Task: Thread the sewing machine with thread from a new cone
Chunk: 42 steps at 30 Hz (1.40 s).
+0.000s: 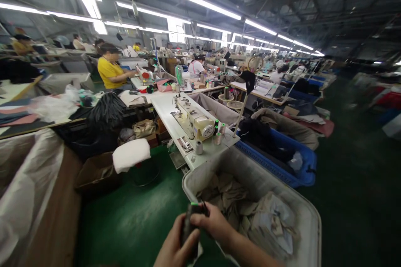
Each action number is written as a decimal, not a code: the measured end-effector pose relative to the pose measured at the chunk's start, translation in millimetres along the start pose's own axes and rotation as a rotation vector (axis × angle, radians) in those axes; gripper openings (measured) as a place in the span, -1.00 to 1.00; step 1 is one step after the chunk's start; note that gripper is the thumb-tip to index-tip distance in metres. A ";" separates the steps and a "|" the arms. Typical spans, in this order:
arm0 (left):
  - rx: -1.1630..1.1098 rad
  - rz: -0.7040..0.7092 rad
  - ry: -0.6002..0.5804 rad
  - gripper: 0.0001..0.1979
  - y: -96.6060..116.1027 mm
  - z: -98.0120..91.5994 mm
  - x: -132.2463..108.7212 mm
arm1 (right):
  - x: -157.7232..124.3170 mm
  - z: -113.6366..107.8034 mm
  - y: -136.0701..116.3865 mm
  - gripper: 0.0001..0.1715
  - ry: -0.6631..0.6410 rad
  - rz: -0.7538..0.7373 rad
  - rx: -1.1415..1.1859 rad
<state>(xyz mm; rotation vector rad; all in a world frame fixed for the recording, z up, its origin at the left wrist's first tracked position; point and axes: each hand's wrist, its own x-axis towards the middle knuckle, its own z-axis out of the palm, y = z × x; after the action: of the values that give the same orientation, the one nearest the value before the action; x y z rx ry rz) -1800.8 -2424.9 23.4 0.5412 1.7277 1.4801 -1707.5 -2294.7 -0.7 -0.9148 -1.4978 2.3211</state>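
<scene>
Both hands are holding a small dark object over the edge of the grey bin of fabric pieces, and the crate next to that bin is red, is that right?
Not quite. In the head view the crate is blue, not red. The rest holds: the left hand and right hand hold a small dark object over the edge of the grey bin of fabric pieces.

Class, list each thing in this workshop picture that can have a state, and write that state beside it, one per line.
left hand: closed round a dark device
right hand: pinching the dark device at its top
grey bin: open, holding tan fabric pieces
blue crate: filled with dark cloth
sewing machine: unattended
</scene>
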 end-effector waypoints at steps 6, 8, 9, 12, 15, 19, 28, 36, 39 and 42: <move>0.029 0.007 -0.144 -0.42 58.8 -16.9 77.6 | 56.0 -14.7 -68.7 -0.46 -0.096 0.090 0.203; 0.057 0.030 -0.150 -0.50 68.8 -21.3 98.6 | 72.1 -15.7 -77.7 -0.45 -0.089 0.108 0.258; 0.076 0.045 -0.157 -0.56 71.6 -23.5 108.8 | 80.2 -14.7 -80.4 -0.45 -0.073 0.115 0.296; 0.106 0.069 -0.177 -0.66 74.6 -33.3 140.2 | 105.7 -6.5 -85.3 -0.47 0.052 0.101 0.457; 0.079 0.041 -0.211 -0.64 74.4 -51.6 172.3 | 133.4 10.4 -89.9 -0.44 0.192 0.085 0.592; 0.060 -0.017 -0.323 -0.59 74.0 -93.6 212.8 | 176.4 49.6 -99.7 -0.34 0.292 -0.020 0.629; 0.164 -0.023 -0.543 -0.47 99.1 -199.3 304.7 | 263.2 128.3 -117.4 -0.49 0.826 -0.495 -0.247; 0.264 0.211 -0.857 -0.60 129.4 -170.8 402.2 | 289.3 82.5 -139.6 -0.54 1.167 -0.718 -0.634; 0.330 0.328 -0.947 -0.68 153.4 -139.7 435.7 | 296.6 59.9 -170.9 -0.53 1.297 -0.806 -0.651; 0.315 0.455 -0.944 -0.73 186.6 -100.1 470.9 | 308.5 32.2 -210.8 -0.51 1.403 -0.888 -0.650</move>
<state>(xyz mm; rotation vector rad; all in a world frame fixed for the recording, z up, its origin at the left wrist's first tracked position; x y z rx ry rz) -2194.1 -2093.7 70.4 1.5824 1.0896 0.9376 -1996.1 -2068.5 78.2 -1.1938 -1.3796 0.2701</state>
